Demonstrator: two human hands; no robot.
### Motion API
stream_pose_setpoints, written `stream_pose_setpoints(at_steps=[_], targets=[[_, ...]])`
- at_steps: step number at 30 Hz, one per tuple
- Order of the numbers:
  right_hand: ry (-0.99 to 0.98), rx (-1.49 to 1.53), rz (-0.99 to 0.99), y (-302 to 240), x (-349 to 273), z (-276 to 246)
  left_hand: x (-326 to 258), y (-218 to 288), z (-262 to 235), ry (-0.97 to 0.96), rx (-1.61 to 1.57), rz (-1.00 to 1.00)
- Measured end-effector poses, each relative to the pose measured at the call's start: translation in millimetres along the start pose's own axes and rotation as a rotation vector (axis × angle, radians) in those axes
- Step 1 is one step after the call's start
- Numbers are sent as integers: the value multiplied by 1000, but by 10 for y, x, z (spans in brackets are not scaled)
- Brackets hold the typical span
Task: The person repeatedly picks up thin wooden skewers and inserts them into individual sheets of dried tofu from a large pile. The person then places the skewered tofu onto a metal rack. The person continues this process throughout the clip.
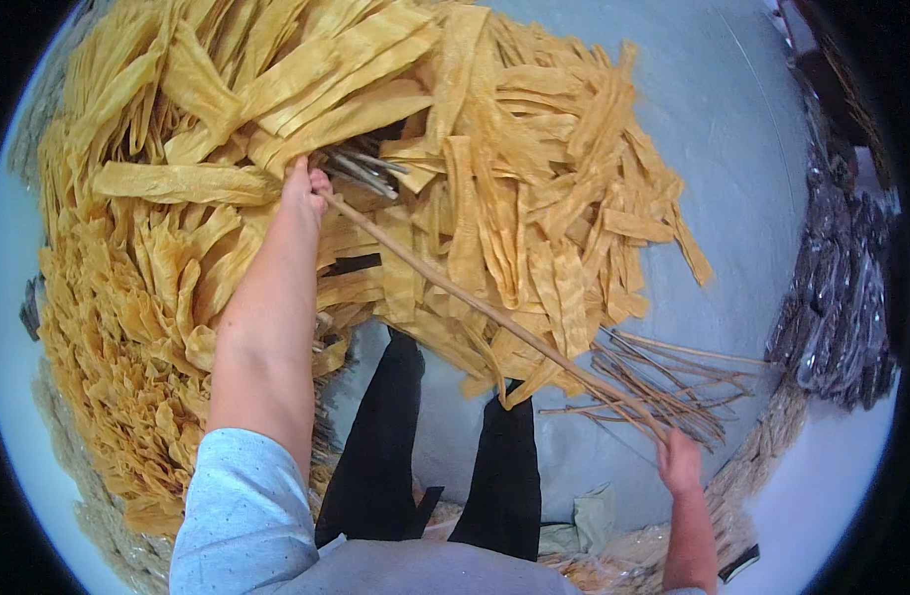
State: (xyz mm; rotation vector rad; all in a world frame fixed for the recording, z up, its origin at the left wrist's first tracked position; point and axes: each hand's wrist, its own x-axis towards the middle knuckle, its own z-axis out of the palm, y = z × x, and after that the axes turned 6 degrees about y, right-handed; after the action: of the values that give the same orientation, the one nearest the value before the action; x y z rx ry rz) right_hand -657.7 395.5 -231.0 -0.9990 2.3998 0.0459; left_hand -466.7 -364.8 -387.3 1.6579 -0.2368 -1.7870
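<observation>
A long thin wooden stick (494, 315) runs slantwise from upper left to lower right across the picture. My left hand (304, 185) is closed around its far end, right against the folded yellow strips (346, 124), which are flat, wrinkled and look like dried bean curd skin. Whether the left fingers also pinch a strip is hidden. At the near right, my right hand (679, 462) is closed on the stick's other end. Just beyond it, several loose sticks (663, 387) lie fanned out on the grey floor. More pale sticks (364, 169) poke out from under the strips beside my left hand.
Loose yellow strips (534, 188) are heaped in front of me, and a dense bundled pile (127, 367) rises on the left. Dark plastic-wrapped bundles (837, 288) stand along the right edge. My black-trousered legs (375, 436) are below, with a pale green cloth (594, 516) nearby.
</observation>
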Motion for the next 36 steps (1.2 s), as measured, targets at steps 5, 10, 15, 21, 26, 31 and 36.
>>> stream_pose_setpoints(at_steps=[5,10,15,21,26,31,36], targets=[[-231,587,106,-2056,1487,-46,-381,-624,-20,-173,65,-66],[-5,491,-56,-1826,1334,73,-293,-261,111,-62,184,-1],[69,284,92,178,-113,509,-28,89,-78,-72,181,89],[97,302,202,264,-76,414,-1456,-2115,-110,-147,947,-5],[165,451,137,605,-186,637,-1992,-3052,-45,-201,1144,139],[128,521,238,1202,-674,620,-2054,-3148,-118,-168,1108,103],[168,54,438,2089,-1328,978,-1635,-3787,-834,-610,1241,-17]])
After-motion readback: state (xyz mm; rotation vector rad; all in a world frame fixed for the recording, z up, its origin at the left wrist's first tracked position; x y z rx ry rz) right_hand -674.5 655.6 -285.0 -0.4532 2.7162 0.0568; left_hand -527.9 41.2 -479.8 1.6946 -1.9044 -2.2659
